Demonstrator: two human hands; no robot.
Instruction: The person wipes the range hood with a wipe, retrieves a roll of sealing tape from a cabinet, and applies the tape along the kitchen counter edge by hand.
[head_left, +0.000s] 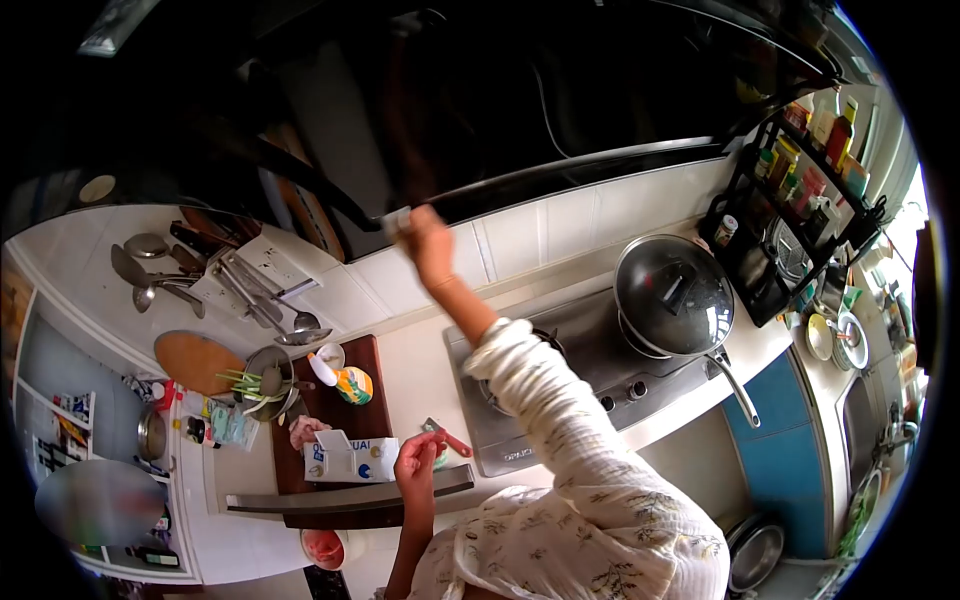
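Observation:
My right hand [430, 248] is raised to the lower edge of the black range hood [570, 165]. Its fingers are closed on a small pale pad [397, 222], blurred and partly hidden, so whether it is cloth or sponge is unclear. Low over the counter's front edge, my left hand [414, 462] has its fingers pinched together; what they hold, if anything, cannot be made out. Just beyond it lies a red-handled scraper [455, 443], with something pale green [440, 459] close to the fingertips. A white box with blue print [350, 459] stands left of that hand.
A lidded wok [672, 295] sits on the gas stove [520, 430], its handle jutting forward. A yellow spray bottle [352, 384] stands on the dark board [368, 362]. One long metal strip [300, 503] runs along the counter edge. Hanging utensils [262, 312] are left; a spice rack [765, 220] is right.

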